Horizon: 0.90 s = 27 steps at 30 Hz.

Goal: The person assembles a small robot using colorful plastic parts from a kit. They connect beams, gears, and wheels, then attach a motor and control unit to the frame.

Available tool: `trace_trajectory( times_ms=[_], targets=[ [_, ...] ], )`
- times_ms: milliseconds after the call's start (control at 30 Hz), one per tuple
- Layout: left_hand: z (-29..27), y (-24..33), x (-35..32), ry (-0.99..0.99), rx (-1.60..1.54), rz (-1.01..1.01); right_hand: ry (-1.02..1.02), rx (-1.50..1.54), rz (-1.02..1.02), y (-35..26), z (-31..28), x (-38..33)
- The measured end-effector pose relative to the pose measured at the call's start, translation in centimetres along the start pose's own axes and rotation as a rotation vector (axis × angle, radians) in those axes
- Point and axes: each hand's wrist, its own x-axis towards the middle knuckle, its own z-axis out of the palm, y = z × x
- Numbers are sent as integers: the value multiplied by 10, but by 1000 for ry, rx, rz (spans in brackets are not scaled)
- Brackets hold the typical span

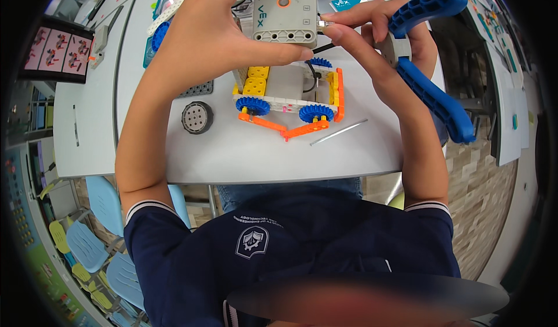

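My left hand [212,36] grips a light grey robot control brick [285,16] with an orange-ringed button, its thumb along the lower edge. At the brick's right side, my right thumb and forefinger pinch a small clear cable plug [323,26]; my right hand [372,48] is closed. A part with two curved blue arms [433,97] and a grey hub lies against that hand's other fingers; how it is held is unclear. Below the brick stands a toy robot chassis [276,88] with yellow and white beams, blue gears and orange linkages. A black cable [324,48] runs under the brick.
A grey-hubbed wheel [197,118] lies left of the chassis, and a thin metal rod [338,133] right of it. At left stands a screen [57,51] with build pictures. Blue chairs [104,205] stand beyond the white table's [250,161] near edge.
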Motion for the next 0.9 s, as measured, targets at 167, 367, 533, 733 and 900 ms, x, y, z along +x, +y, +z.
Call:
trace_trajectory(
  times_ms=[167,367,533,733,900],
  targets=[
    [2,-4,2,3,-1,30,-36,-136,-108,0,-3,0],
    [2,-1,-2,21,-3,37,34,22,-59,4,-2,0],
    [2,6,5,10,58,32,62,131,15,8,-2,1],
    [-2,39,3,-58,171,-80,17,55,1,5,2,0],
    [3,25,7,-9,103,51,73,554,544,4,3,2]
  ],
)
